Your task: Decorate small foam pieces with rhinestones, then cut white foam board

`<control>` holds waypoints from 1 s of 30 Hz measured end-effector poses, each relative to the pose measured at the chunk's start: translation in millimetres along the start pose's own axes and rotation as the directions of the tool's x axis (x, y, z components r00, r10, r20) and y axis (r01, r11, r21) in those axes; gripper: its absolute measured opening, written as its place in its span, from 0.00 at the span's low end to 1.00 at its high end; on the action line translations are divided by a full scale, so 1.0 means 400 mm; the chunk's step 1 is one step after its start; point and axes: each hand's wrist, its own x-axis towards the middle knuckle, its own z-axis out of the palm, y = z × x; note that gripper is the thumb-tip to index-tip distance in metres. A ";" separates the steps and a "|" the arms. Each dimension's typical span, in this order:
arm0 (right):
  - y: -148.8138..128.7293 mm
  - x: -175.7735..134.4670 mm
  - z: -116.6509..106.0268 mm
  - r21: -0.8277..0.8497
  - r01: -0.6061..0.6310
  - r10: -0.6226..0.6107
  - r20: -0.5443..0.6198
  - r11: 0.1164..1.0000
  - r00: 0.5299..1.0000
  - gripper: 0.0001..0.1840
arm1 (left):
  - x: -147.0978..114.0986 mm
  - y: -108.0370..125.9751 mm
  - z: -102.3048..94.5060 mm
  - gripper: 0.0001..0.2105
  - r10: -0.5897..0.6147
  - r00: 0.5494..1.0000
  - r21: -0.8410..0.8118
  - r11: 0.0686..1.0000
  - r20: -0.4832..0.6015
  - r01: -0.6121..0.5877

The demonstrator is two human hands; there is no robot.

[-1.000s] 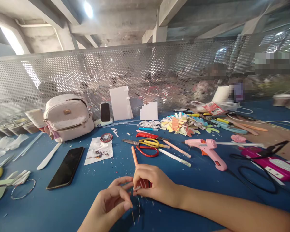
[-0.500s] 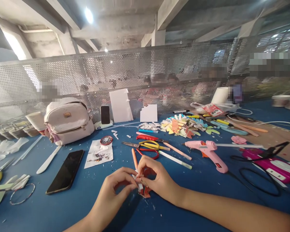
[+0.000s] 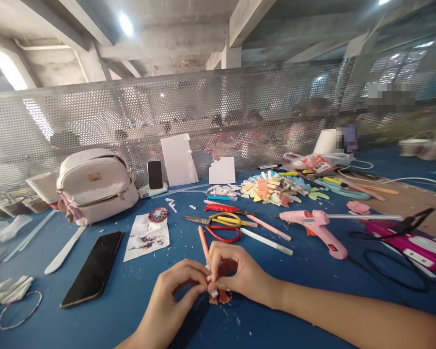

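Note:
My left hand (image 3: 174, 295) and my right hand (image 3: 243, 276) meet low in the middle of the head view, just above the blue table (image 3: 276, 325). Both sets of fingertips pinch a small white and orange-red piece (image 3: 213, 293), apparently paper; the fingers partly cover it. Right beyond the hands lies an orange marker (image 3: 203, 239). Past it are scissors with yellow handles (image 3: 226, 219), a red-handled tool (image 3: 223, 235) and a white-barrelled pen (image 3: 267, 241).
A pink glue gun (image 3: 318, 223) lies to the right, near a magenta power strip (image 3: 403, 247) with cables. Cut paper scraps (image 3: 269, 186) are heaped behind. On the left are a black phone (image 3: 92, 269), a white knife (image 3: 65, 249) and a pale backpack (image 3: 98, 186).
The camera view has shifted slightly. Both hands stay together at the small piece, whose white part now sits a little differently between the fingertips.

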 end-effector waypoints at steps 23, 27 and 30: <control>-0.021 -0.009 -0.003 0.056 -0.097 0.095 0.034 0.994 0.995 0.17 | 0.009 -0.004 -0.011 0.09 -0.120 0.990 -0.222 0.970 -0.077 0.100; -0.012 -0.007 -0.003 0.067 -0.131 0.131 0.013 0.989 0.991 0.18 | 0.011 -0.004 -0.008 0.09 -0.133 0.989 -0.225 0.967 -0.061 0.116; -0.004 -0.007 -0.005 0.092 -0.150 0.146 0.045 0.984 0.988 0.20 | 0.011 -0.003 -0.008 0.09 -0.126 0.990 -0.212 0.971 -0.068 0.109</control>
